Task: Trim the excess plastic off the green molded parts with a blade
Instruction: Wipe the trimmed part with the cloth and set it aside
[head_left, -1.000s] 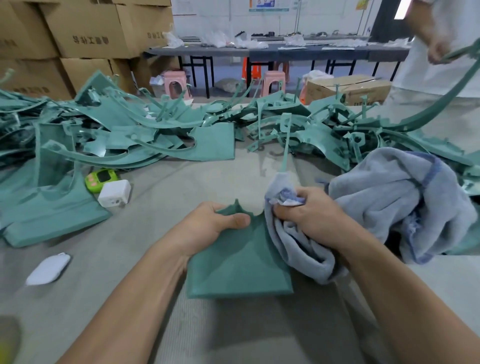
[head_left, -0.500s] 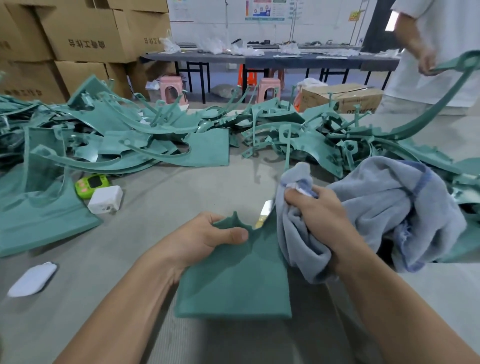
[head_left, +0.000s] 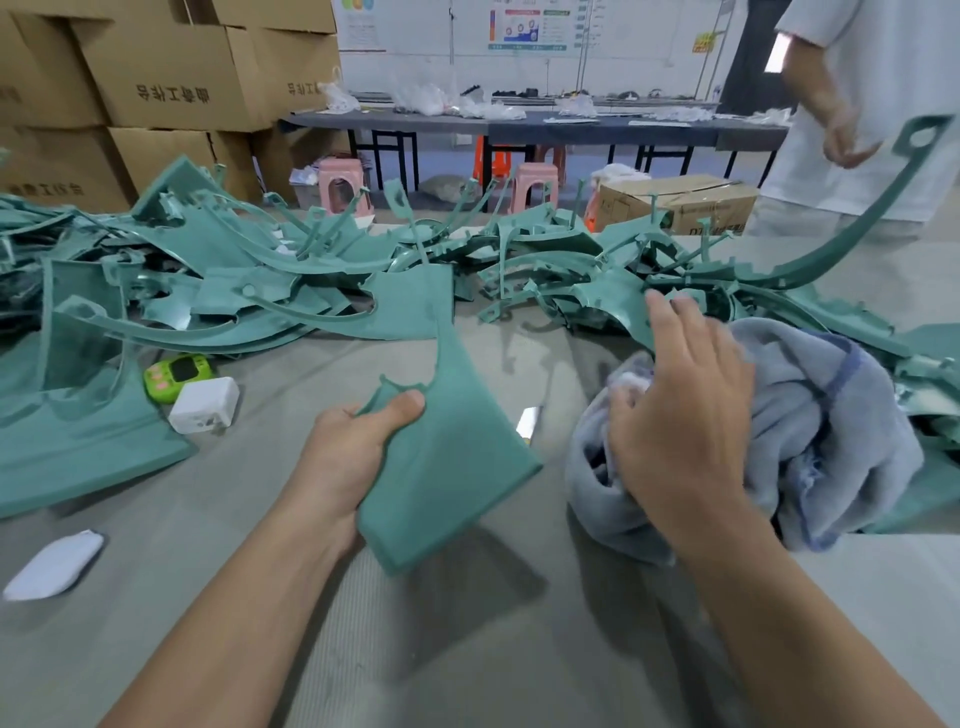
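The right hand (head_left: 680, 431) has released the towel (head_left: 841, 415), fingers spread, while the left hand (head_left: 353, 457) grips the raised green part (head_left: 452, 467); with the blade (head_left: 527, 422) unheld just right of that grip, trimming looks paused.

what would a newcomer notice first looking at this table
The sprawling heap of green plastic parts across the far side of the table grabs the eye first. Nearer, the left hand grips one flat green piece, tilted up off the table, while the right hand spreads over a crumpled grey-blue towel. A small shiny blade lies between them.
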